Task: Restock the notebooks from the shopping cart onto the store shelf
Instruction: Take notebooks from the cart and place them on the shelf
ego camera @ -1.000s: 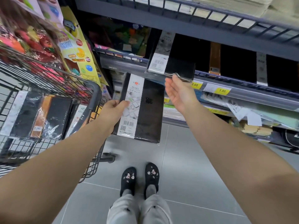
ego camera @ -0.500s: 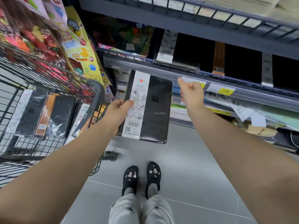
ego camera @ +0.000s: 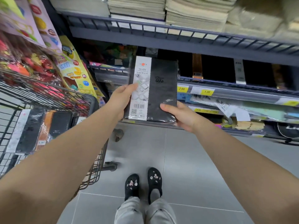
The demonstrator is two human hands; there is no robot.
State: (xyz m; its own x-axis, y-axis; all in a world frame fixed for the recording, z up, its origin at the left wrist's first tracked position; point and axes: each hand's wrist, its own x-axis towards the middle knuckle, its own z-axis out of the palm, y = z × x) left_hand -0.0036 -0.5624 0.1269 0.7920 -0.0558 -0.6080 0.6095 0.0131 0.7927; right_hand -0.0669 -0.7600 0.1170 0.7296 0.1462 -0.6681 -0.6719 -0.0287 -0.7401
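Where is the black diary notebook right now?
The notebook is mid-frame in the head view, gripped by left hand and right hand, left of the yellow price tags, right of the shopping cart.

My left hand (ego camera: 120, 98) showed only its thumb on the notebook (ego camera: 161, 91); the fingers were behind the cover. My right hand (ego camera: 181, 116) hid its fingers under the lower right corner. The small print on the white band was too fine to read. The notebook covered part of the shelf (ego camera: 226, 90) front rail and whatever stood behind it. The paper stacks (ego camera: 250, 18) blurred toward the top right. The cart (ego camera: 93, 101) ran off the left edge, my forearm crossing the wrapped stock (ego camera: 30, 130) inside.
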